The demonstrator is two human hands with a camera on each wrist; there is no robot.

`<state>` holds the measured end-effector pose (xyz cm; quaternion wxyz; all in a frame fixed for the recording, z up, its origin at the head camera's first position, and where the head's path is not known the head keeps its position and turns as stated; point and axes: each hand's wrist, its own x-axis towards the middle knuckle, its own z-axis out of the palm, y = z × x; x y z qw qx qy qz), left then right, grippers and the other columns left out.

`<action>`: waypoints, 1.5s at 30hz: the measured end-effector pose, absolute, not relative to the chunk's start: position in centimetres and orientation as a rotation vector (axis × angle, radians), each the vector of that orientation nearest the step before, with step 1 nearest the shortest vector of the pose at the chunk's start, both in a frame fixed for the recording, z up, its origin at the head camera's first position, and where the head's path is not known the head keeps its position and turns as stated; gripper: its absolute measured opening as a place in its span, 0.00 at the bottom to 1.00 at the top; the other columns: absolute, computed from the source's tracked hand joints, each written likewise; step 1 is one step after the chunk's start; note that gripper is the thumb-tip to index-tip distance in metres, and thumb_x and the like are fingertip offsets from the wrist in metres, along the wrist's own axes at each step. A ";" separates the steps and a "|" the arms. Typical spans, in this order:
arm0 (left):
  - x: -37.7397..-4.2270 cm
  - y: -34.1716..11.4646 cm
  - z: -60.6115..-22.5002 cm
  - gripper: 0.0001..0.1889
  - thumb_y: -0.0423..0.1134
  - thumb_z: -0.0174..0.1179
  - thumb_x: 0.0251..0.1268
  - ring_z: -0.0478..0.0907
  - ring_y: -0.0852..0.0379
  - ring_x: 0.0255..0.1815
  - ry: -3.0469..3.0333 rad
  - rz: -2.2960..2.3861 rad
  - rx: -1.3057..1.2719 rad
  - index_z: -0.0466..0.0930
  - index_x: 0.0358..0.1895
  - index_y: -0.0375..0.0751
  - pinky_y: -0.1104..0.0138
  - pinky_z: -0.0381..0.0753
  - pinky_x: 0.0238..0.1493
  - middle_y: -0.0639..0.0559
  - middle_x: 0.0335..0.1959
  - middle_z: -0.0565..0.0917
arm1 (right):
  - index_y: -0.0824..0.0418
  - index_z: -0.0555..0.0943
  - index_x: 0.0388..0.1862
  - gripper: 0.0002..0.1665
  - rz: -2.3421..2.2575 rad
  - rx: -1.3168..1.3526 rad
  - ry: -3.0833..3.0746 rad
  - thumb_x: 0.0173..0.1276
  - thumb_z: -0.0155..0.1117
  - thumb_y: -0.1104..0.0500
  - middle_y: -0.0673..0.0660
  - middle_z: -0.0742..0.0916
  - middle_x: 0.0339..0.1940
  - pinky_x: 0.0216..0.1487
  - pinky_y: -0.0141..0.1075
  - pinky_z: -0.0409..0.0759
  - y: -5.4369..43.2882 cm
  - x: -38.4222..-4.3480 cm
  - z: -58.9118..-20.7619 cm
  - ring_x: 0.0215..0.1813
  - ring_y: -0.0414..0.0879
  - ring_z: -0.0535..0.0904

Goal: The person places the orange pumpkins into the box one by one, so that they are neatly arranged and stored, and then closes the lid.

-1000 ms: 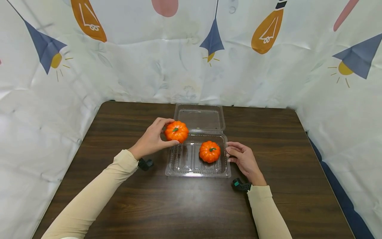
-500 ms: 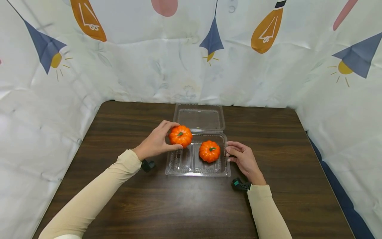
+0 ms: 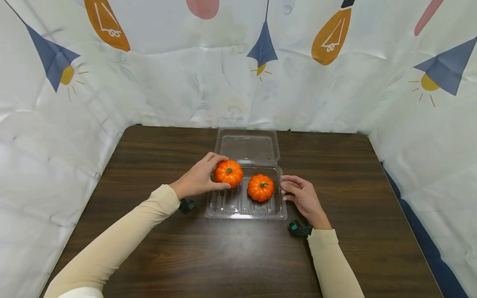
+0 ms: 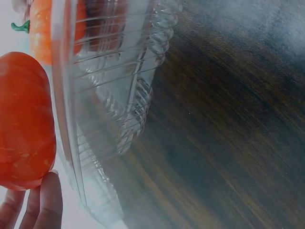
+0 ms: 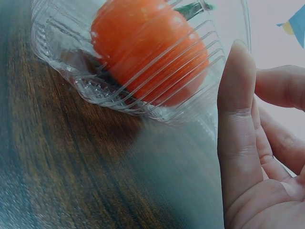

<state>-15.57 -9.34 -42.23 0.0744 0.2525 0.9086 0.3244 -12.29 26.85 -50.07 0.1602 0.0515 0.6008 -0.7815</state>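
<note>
My left hand [image 3: 199, 177] grips a small orange pumpkin [image 3: 228, 173] between thumb and fingers, over the left part of a clear plastic clamshell box [image 3: 227, 209]. In the left wrist view this pumpkin [image 4: 24, 119] is level with the box rim [image 4: 64, 95], and fingertips [image 4: 50, 195] show at its side. A second orange pumpkin [image 3: 260, 188] with a green stem sits inside the box, right of the middle. My right hand [image 3: 303, 198] is at the right wall, its fingertips right at the rim and its fingers loosely bent. The right wrist view shows the thumb [image 5: 237, 100] beside that wall.
The box's lid [image 3: 247, 145] lies folded back toward the far edge of the dark wooden table [image 3: 238, 256]. A white patterned cloth [image 3: 167, 91] hangs behind and at both sides of the table.
My left hand has carried its pumpkin to the right and nearer to me, in over the box. The right hand, the box and the other pumpkin have stayed in place.
</note>
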 end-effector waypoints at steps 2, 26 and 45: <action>-15.7 -9.3 -42.3 0.40 0.57 0.77 0.55 0.79 0.48 0.58 2.727 0.955 0.773 0.72 0.69 0.48 0.52 0.86 0.61 0.48 0.61 0.74 | 0.60 0.83 0.55 0.13 -2.235 0.146 1.714 0.73 0.68 0.63 0.47 0.92 0.37 0.33 0.30 0.89 26.8 -12.4 -50.1 0.33 0.38 0.86; -16.4 -8.0 -42.3 0.40 0.56 0.78 0.54 0.80 0.47 0.57 2.680 0.803 0.865 0.73 0.68 0.46 0.52 0.86 0.58 0.46 0.60 0.75 | 0.63 0.82 0.57 0.15 -2.253 0.136 1.697 0.73 0.67 0.64 0.47 0.91 0.35 0.32 0.30 0.88 26.7 -12.2 -49.6 0.32 0.39 0.86; -17.0 -7.1 -42.7 0.41 0.59 0.77 0.54 0.81 0.47 0.58 2.611 0.718 0.866 0.73 0.70 0.46 0.53 0.84 0.62 0.48 0.61 0.75 | 0.67 0.79 0.61 0.20 -2.244 0.136 1.711 0.73 0.68 0.63 0.47 0.91 0.35 0.32 0.31 0.88 26.9 -12.4 -49.9 0.33 0.39 0.85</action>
